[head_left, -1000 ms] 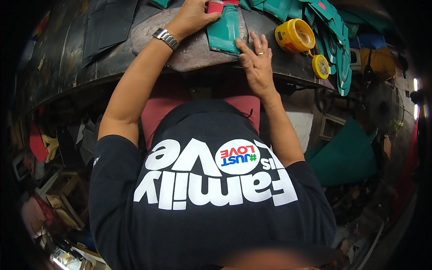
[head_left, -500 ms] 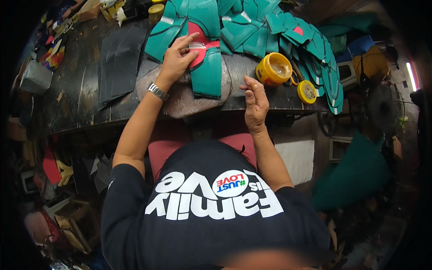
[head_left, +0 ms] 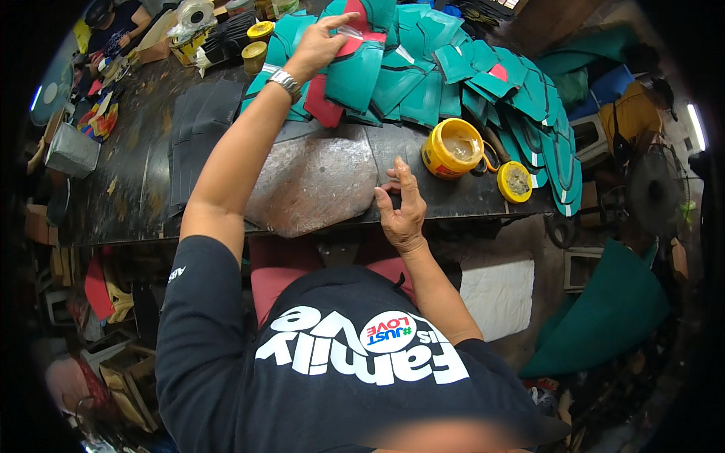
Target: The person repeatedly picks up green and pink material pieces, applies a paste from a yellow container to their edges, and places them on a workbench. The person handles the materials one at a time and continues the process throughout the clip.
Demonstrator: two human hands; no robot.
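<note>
The left hand reaches far across the dark workbench, fingertips pinching a red-and-teal cut leather piece atop the pile, its long axis running away from the person. The right hand rests open-fingered, empty, at the near edge.

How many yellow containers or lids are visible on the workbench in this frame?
4: an open yellow tub and its yellow lid near the right hand; two yellow-lidded jars, one at and one at, near the bench's far edge. More may be hidden under the green pieces.
</note>
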